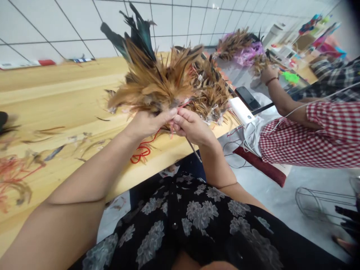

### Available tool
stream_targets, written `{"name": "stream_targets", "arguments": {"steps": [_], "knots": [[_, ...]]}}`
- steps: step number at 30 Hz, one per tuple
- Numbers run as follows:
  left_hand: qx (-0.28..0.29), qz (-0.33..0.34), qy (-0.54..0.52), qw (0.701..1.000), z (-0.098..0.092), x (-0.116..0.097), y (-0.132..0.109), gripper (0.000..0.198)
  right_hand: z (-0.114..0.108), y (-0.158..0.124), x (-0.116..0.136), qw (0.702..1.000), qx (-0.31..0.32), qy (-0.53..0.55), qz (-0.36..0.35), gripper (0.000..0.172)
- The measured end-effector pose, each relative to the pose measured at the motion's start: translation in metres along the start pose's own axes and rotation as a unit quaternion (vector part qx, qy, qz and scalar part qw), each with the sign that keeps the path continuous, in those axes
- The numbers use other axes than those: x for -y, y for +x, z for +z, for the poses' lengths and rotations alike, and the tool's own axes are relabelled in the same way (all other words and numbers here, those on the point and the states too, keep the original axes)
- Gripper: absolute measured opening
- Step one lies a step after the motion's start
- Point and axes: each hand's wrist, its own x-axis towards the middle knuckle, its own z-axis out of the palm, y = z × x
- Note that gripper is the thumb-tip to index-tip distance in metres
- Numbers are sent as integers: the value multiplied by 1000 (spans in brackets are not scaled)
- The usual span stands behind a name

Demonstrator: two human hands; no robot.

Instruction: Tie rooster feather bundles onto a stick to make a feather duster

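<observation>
My left hand (146, 123) is closed around the base of a bunch of brown and dark green feathers (152, 75), held above the edge of a wooden table (56, 97). Right beside it, my right hand (191, 127) is pinched on a red string (142, 150) at the bunch's base. That string trails down in loops onto the table. A thin stick pokes out below my right hand.
More feather bunches (209, 97) lie on the table behind my hands, with loose feathers and red strings at the left. A white power bank (242, 110) and a black phone (247, 97) lie at the table's end. A person in a red checked top (309, 138) works at right.
</observation>
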Motion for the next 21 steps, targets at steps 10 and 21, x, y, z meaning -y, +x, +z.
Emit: {"name": "stream_targets", "arguments": {"steps": [10,21], "knots": [[-94,19,11,995,-35,20,33,69,-49,-12,0,984,-150,-36,-91,39],[289,90,461,834,-31,39,15,20,-89,-47,-1,968,-187,-47,-160,47]]}}
